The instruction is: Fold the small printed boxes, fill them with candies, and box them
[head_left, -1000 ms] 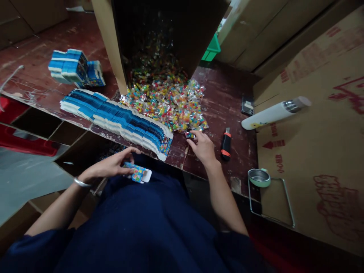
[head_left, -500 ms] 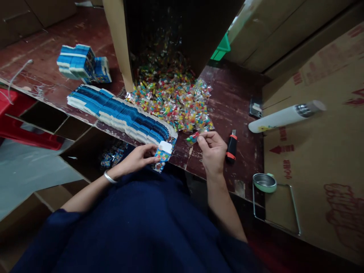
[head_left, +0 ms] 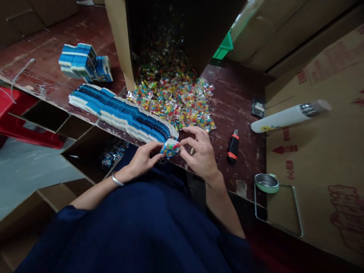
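My left hand [head_left: 141, 159] grips a small printed blue box [head_left: 168, 152] between thumb and fingers, just over the table's front edge. At the box's open top lies a small clear packet of coloured candies [head_left: 173, 146], partly inside. Thumb and a finger of my right hand [head_left: 201, 154] pinch the packet's right end, with the index finger raised and curved. A long row of flat blue-and-white cartons [head_left: 116, 110] lies just beyond my left hand. Behind both hands spreads a heap of candy packets [head_left: 182, 100], spilling from a dark carton.
Stacked flat cartons [head_left: 78, 60] stand at the left. On the right are a black-and-orange utility knife [head_left: 233, 147], a phone [head_left: 258, 108], a white bottle [head_left: 280, 120] and a metal cup [head_left: 266, 183]. Below the left edge, a cardboard box [head_left: 85, 151] holds small blue boxes.
My right hand has moved left, bringing the candy packet from above the table to the box's mouth. My left hand has shifted slightly right and up with the box, now tilted.
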A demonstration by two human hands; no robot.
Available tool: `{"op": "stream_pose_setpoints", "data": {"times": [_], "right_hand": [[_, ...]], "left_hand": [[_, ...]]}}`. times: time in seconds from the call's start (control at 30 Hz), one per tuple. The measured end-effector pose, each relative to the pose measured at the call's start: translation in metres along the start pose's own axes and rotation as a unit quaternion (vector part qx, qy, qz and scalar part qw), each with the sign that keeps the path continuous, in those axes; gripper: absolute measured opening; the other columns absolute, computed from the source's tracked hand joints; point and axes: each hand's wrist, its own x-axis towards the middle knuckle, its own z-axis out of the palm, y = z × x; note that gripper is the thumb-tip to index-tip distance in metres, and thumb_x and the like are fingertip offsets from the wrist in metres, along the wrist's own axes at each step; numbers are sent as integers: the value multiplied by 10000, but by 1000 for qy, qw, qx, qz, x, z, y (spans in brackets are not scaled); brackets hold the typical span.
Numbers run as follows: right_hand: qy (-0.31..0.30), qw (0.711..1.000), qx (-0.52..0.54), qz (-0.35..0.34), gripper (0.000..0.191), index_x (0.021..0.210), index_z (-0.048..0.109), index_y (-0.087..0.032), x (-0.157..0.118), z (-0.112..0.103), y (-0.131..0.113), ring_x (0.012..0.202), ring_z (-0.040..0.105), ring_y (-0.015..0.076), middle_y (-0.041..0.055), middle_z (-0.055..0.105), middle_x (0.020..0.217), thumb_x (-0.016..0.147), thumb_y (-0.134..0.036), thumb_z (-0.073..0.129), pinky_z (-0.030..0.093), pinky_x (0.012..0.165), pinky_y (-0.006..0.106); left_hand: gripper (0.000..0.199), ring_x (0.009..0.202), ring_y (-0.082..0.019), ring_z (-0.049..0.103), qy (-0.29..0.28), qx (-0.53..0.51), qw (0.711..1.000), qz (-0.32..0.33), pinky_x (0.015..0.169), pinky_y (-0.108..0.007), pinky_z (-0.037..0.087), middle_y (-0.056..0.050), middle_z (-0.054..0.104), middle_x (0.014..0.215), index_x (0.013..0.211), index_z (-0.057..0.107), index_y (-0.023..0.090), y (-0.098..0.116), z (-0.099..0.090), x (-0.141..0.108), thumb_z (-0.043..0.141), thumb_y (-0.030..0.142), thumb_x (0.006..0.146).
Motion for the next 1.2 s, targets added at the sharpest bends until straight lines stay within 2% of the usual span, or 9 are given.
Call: {"op": "stream_pose_setpoints", "data": {"times": [0.17,0.3,0.4,0.5,0.63,0.77,0.9,1.1,1.2], "right_hand": [[-20,999,-37,-30,137,889,763,-219,1,6,-4,1362,516,331,116,673,1296,927,-186,635,429,1162,580],[-91,992,75,-40,252,1007,779,-221,-3,14,0,1378,529,306,119,665,1369,1024,-329,552,423,1182,550],[-118,972,202,19,358,1206,733,-258,-11,22,6,1353,573,288,100,650,1410,1046,-468,491,456,1161,517],[-66,941,311,118,440,1361,627,-281,-21,33,6,1208,682,260,84,692,1339,993,-520,591,577,1016,415],[0,934,315,167,282,1171,713,-268,-33,49,1,947,755,211,46,765,1105,939,-428,705,625,831,333],[78,967,218,107,129,879,750,-247,-35,56,-5,969,743,216,50,772,1036,956,-321,677,595,907,372],[126,951,249,135,122,1020,699,-248,-31,61,-10,988,748,222,63,774,1056,934,-335,703,605,916,390],[29,902,362,232,285,826,662,-222,-18,58,-12,878,711,205,50,737,920,831,-478,786,607,785,335],[-22,886,374,275,319,864,699,-210,-12,52,-5,807,696,190,39,732,889,759,-475,841,599,731,322]], "left_hand": [[241,859,-189,698,15,47,998,44,772,-300,564,-72,745,970,1141,711,174,-2,2,-2,681,216,906],[270,861,-188,707,10,-28,1000,7,777,-298,582,-70,737,960,1161,694,168,-1,4,-3,705,259,907],[472,819,-163,702,35,-120,992,-26,759,-270,592,-40,709,925,1323,599,193,2,4,-3,750,295,887],[555,822,-141,696,54,-179,981,-44,779,-254,595,-31,690,961,1366,571,220,4,4,-3,786,316,864],[417,866,-156,708,19,-234,969,-81,793,-260,599,-60,719,1018,1196,670,184,4,5,-3,810,348,839],[353,801,-138,692,-7,-245,965,-94,734,-239,586,-45,708,976,1079,677,168,3,6,-2,822,360,821],[410,755,-97,656,39,-253,963,-85,690,-203,570,-2,638,970,1053,568,201,3,7,-1,850,334,786],[486,754,-109,659,49,-200,975,-84,692,-224,581,-14,618,991,1168,500,225,0,6,-3,810,351,817],[438,818,-135,688,34,-163,984,-62,733,-248,601,-32,634,1022,1215,518,224,-1,4,-6,760,295,858]]}}
